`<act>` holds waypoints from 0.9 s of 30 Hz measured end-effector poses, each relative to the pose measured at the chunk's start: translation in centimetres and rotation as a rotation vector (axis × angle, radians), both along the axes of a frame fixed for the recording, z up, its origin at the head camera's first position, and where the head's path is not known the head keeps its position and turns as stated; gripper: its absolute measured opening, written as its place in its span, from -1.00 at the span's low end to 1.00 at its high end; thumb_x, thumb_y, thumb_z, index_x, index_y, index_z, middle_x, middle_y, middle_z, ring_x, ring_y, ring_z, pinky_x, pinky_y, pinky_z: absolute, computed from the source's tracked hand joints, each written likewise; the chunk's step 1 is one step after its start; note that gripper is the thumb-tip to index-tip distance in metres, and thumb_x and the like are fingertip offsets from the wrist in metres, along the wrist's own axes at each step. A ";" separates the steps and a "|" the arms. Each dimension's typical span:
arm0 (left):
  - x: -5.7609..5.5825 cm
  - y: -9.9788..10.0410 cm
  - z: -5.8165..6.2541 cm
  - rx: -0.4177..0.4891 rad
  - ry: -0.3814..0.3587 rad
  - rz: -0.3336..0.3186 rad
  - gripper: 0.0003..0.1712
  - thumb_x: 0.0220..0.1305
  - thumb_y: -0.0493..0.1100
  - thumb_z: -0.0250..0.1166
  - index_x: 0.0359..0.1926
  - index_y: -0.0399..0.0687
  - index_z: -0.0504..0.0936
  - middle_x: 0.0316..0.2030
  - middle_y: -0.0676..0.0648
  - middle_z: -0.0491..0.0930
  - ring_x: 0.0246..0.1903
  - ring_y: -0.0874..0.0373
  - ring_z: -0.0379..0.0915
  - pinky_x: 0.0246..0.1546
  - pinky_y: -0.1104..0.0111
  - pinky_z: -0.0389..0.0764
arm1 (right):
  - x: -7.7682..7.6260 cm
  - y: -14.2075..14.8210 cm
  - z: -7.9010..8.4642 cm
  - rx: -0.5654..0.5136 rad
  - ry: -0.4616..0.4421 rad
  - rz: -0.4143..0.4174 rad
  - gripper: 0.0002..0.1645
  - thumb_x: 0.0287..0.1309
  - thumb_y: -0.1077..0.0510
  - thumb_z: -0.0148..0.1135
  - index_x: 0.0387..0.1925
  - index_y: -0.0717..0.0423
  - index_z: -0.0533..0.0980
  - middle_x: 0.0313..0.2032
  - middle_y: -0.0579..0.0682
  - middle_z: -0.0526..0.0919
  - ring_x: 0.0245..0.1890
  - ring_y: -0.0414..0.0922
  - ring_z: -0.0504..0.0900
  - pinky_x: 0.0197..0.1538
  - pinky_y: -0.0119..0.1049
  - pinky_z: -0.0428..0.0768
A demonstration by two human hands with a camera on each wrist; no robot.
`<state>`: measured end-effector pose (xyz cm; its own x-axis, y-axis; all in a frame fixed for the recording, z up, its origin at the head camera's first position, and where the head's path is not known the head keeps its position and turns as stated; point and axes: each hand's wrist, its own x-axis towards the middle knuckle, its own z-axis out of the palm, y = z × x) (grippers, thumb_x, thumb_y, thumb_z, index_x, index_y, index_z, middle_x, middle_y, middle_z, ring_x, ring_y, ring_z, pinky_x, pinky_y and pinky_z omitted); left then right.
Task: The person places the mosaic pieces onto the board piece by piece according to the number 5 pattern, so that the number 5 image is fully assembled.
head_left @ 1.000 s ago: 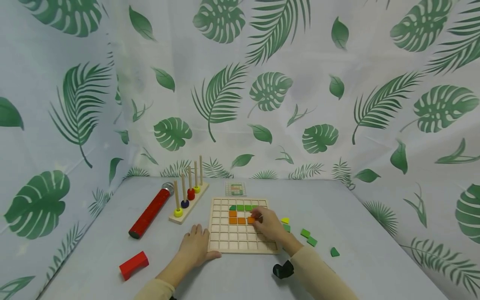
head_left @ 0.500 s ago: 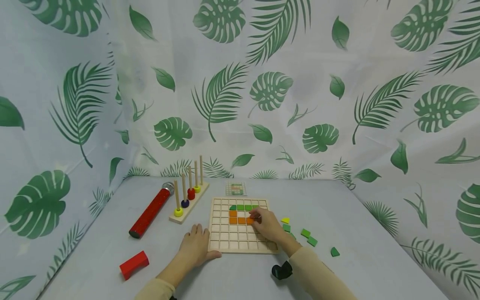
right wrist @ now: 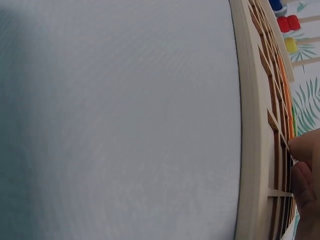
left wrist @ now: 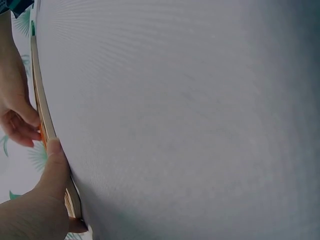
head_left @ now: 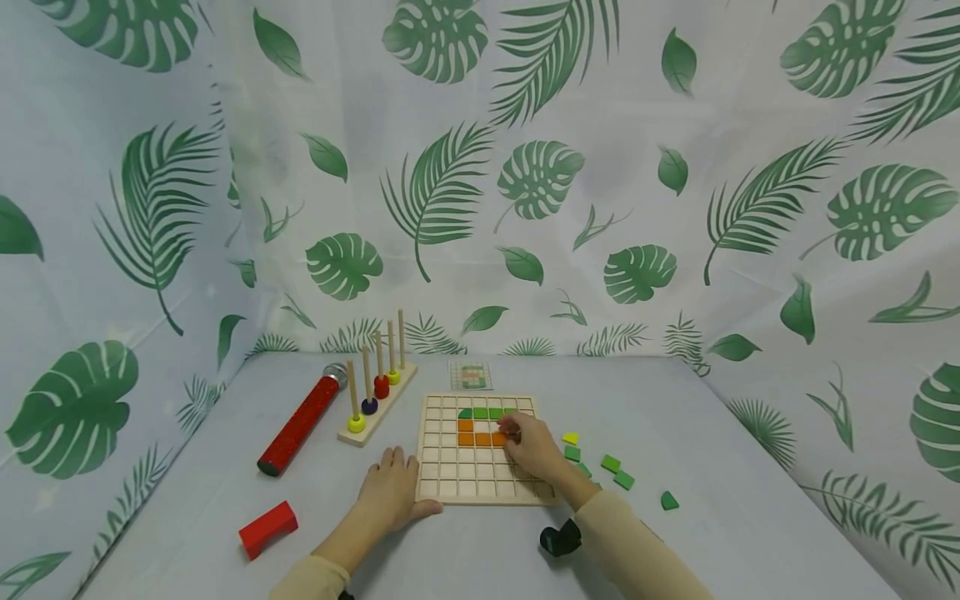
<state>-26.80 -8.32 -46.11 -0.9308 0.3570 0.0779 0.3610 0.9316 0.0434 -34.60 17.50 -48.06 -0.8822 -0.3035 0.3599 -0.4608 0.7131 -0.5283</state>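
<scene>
A wooden grid board point(head_left: 450, 479) lies on the table, with a row of green tiles point(head_left: 487, 414) and several orange tiles point(head_left: 466, 438) set in its cells. My left hand point(head_left: 387, 492) rests at the board's front left corner, fingers straight along the left side and thumb point(left wrist: 55, 150) against the front edge. Over the board's right half, my right hand point(head_left: 536, 446) has its thumb and curled fingertips at the rightmost orange tile point(head_left: 498, 439), which sits in line with the others. The fingers cover part of that tile and the end of the green row.
Loose green tiles point(head_left: 611, 463) and a yellow piece point(head_left: 571, 438) lie right of the board. A pattern card point(head_left: 471, 376) is behind it. To the left stand a peg rack point(head_left: 384, 404) with rings, a red microphone-like tube point(head_left: 303, 425) and a red block point(head_left: 268, 529).
The rightmost orange tile has shifted slightly left, up against the orange row, with my right fingers on it. My left hand has stayed in place.
</scene>
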 end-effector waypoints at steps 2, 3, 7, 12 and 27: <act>0.0 0.0 0.0 0.001 -0.002 0.000 0.02 -0.04 0.48 0.21 0.06 -0.38 0.46 0.07 -0.43 0.38 0.09 -0.24 0.31 -0.04 -0.03 0.49 | 0.0 0.0 0.0 0.001 -0.009 -0.008 -0.63 -0.03 0.45 0.22 -0.10 0.25 0.52 -0.27 -0.02 0.61 -0.27 -0.17 0.56 -0.20 -0.30 0.60; 0.0 0.0 -0.1 0.002 -0.002 -0.001 0.02 -0.04 0.48 0.21 0.06 -0.39 0.46 0.07 -0.44 0.38 0.09 -0.25 0.31 -0.04 -0.03 0.49 | 0.0 0.0 0.0 0.003 -0.012 -0.011 -0.63 -0.03 0.45 0.22 -0.10 0.25 0.52 -0.28 -0.02 0.61 -0.27 -0.17 0.56 -0.21 -0.30 0.60; -0.1 0.1 -0.1 0.002 0.000 -0.001 0.02 -0.04 0.48 0.21 0.05 -0.38 0.47 0.05 -0.44 0.39 0.08 -0.24 0.32 -0.06 -0.03 0.50 | 0.0 0.1 -0.1 0.001 -0.017 -0.016 -0.62 -0.02 0.43 0.23 -0.09 0.25 0.52 -0.28 -0.03 0.61 -0.28 -0.18 0.56 -0.21 -0.30 0.59; -0.2 0.0 -0.1 0.000 0.008 0.001 0.01 -0.05 0.48 0.22 0.03 -0.38 0.47 0.03 -0.43 0.40 0.05 -0.24 0.34 -0.08 -0.03 0.51 | -0.2 0.6 0.1 -0.035 0.021 -0.028 -0.66 0.01 0.42 0.25 -0.11 0.24 0.53 -0.28 -0.01 0.62 -0.29 -0.19 0.57 -0.22 -0.32 0.60; -0.2 0.0 -0.2 -0.022 -0.003 0.004 0.01 -0.02 0.49 0.19 0.06 -0.36 0.46 0.05 -0.42 0.39 0.07 -0.22 0.33 -0.07 -0.01 0.51 | 0.3 5.1 1.3 -0.036 0.016 -0.180 -0.70 0.03 0.43 0.24 -0.13 0.28 0.53 -0.24 0.06 0.62 -0.17 -0.01 0.57 -0.05 -0.12 0.57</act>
<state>-27.03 -8.34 -46.34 -0.9324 0.3552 0.0674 0.3574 0.9336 0.0242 -34.29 22.62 -46.74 -0.9154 -0.1277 0.3818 -0.3357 0.7656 -0.5488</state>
